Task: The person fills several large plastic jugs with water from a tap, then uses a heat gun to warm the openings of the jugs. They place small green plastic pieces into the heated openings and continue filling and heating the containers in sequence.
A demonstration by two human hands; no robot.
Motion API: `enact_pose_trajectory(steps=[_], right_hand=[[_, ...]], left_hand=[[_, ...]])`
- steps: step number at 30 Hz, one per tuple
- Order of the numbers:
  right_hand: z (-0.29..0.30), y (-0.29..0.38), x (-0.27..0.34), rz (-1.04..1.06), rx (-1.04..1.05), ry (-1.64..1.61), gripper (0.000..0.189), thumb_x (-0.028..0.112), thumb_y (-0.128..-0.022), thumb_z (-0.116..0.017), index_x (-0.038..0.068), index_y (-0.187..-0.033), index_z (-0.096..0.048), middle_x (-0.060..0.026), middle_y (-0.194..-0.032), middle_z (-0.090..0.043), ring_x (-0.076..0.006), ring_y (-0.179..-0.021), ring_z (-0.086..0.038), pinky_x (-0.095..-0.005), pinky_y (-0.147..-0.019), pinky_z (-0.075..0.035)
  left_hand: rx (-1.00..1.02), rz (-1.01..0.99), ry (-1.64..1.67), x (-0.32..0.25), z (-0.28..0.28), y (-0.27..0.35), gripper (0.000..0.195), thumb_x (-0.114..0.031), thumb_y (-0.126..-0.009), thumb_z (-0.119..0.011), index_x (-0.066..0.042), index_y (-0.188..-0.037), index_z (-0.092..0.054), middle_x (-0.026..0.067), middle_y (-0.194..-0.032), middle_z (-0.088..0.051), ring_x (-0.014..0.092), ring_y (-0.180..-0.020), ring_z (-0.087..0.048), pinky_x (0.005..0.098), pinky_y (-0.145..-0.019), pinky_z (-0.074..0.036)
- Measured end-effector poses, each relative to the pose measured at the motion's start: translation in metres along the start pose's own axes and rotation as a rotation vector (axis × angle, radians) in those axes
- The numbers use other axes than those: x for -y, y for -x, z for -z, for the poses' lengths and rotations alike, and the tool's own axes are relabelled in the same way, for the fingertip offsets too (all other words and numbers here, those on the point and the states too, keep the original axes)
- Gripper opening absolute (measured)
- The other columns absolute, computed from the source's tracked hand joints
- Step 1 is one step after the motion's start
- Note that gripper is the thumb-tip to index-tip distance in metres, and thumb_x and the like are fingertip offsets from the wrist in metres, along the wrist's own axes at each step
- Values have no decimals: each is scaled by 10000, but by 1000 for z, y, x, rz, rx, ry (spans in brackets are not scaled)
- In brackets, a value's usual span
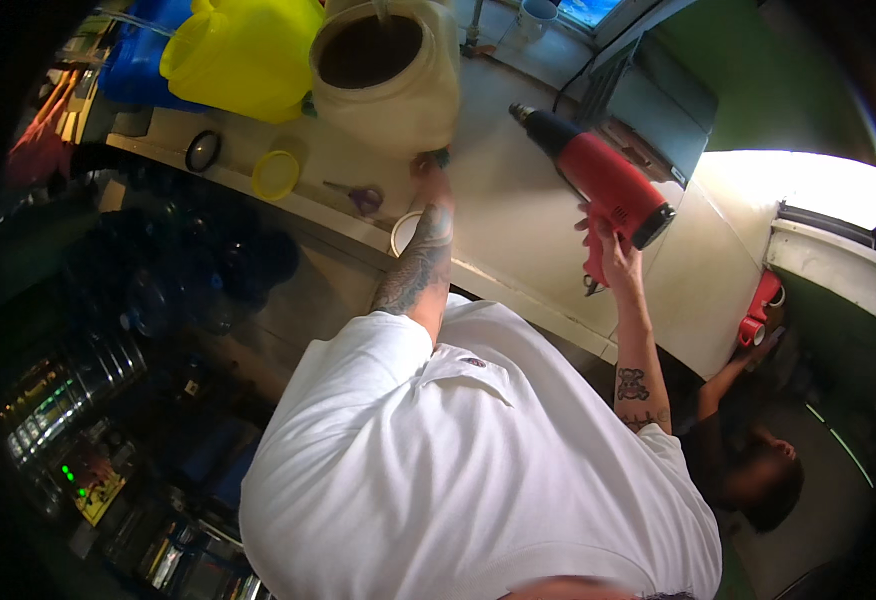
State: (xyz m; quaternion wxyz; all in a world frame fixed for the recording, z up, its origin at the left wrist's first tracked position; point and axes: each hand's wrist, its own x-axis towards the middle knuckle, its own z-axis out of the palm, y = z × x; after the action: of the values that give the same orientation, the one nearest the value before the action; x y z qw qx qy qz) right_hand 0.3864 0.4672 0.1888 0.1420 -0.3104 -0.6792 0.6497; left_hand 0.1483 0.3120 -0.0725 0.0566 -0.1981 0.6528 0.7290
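My right hand [612, 251] grips the handle of a red and black heat gun [606, 176], its metal nozzle aimed to the upper left over the counter. My left hand [432, 180], blurred, reaches to the base of a wide-mouthed whitish plastic jug [385, 112]. A small green part [441, 157] shows at its fingers; whether they are closed on it is unclear. Dark liquid [370, 52] shows inside the jug, where a clear stream or tube enters. Purple-handled scissors [366, 199] and a white round lid [408, 232], partly behind my forearm, lie close by.
A yellow jug [246, 60] and a blue one [145, 60] stand left on the tiled counter [528, 232]. A yellow ring lid [275, 175] and black ring [203, 151] lie near its edge. A grey box [663, 105] is at right. Another person [753, 465] reaches toward red mugs [757, 315].
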Motion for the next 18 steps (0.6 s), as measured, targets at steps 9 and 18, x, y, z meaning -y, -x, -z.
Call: enact_pose_trajectory(steps=[9, 18], right_hand=[[-1, 21, -26, -42, -7, 21, 386, 341, -969, -610, 34, -1204, -605, -70, -1077, -698, -134, -829, -662, -289, -658, -540], [4, 17, -11, -11, -58, -10, 288, 258, -962, -641, 53, -1164, -630, -40, -1059, -692, -107, -806, -642, -270, -653, -521]], left_hand=[[94, 199, 242, -6, 16, -8, 375, -246, -922, -642, -35, -1223, -565, 99, -1124, -649, 184, -992, -610, 332, -880, -438], [157, -125, -15, -15, 7, -2, 443, -98, -842, -725, 21, -1246, -587, 122, -1224, -636, 200, -1065, -614, 354, -936, -479]])
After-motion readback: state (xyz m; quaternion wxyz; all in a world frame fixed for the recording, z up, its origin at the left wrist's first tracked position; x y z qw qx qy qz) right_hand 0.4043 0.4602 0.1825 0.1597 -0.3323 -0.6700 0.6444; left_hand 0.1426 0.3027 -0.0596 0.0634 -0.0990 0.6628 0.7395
